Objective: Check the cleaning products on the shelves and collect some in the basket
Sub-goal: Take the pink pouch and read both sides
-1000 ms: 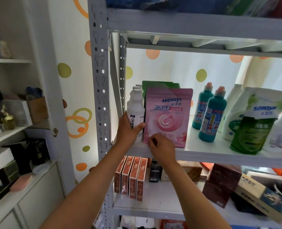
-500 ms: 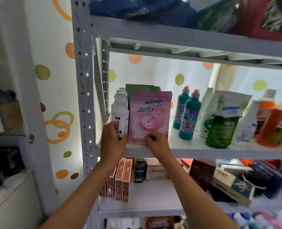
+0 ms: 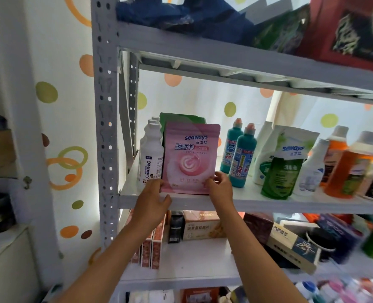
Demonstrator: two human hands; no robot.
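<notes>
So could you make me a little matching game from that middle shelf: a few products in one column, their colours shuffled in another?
Things:
1. seaways pouch held by both hands
2. Oil enemy bottle
3. front toilet cleaner bottle
4. bottle with grey cap

Colours:
A. teal
B. orange
C. pink
D. white

Pairs: 1-C, 2-D, 3-A, 4-B

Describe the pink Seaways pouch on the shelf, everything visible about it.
The pink Seaways pouch is a flat, glossy, plastic-looking stand-up bag with blue lettering and a pink-and-white swirl emblem. It stands upright at the front edge of the shelf, between a white bottle and teal bottles, with a green pouch behind. The left hand and right hand pinch its bottom corners.
</notes>
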